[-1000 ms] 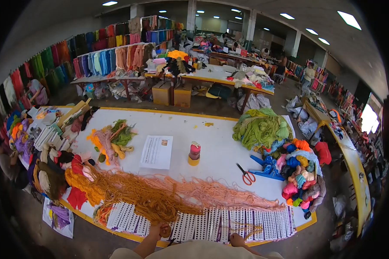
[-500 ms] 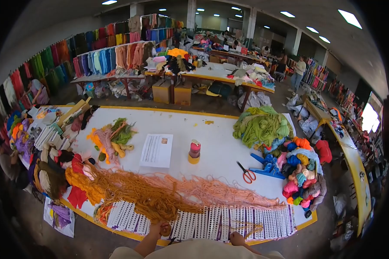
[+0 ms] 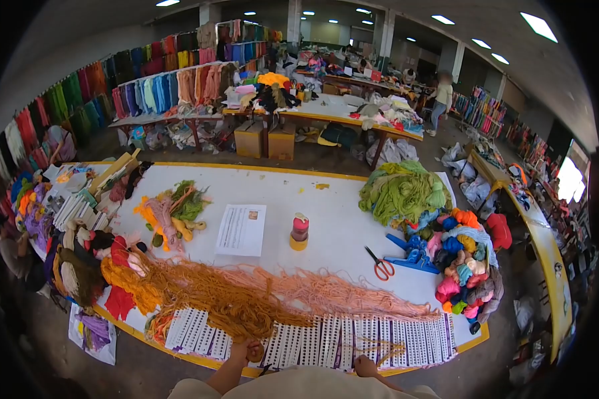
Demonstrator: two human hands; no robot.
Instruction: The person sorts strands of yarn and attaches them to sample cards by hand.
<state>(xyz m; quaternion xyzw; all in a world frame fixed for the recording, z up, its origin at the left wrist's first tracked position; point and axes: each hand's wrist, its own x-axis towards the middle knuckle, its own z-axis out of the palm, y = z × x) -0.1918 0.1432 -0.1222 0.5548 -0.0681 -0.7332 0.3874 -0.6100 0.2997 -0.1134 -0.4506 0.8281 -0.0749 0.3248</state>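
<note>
My left hand (image 3: 241, 350) is at the table's front edge, fingers closed around a small loop of brown yarn (image 3: 255, 352). Just above it lies a long heap of brown yarn (image 3: 236, 307), with pink yarn (image 3: 353, 294) stretched out behind. My right hand (image 3: 364, 366) is closed in a fist over the front edge; whatever it grips is too small to make out. Some tan yarn strands (image 3: 387, 350) lie beside that hand across a row of white cards with punched holes (image 3: 323, 339).
Red-handled scissors (image 3: 383, 268), a printed sheet (image 3: 241, 231) and a pink-topped bottle (image 3: 299, 231) lie or stand mid-table. Green yarn (image 3: 402, 196) and mixed balls (image 3: 466, 266) are piled right. Orange yarn (image 3: 130, 282) lies left. A person (image 3: 440, 103) stands far back.
The person far back on the right has shifted leftward. My hands and the yarn on the table look almost unchanged.
</note>
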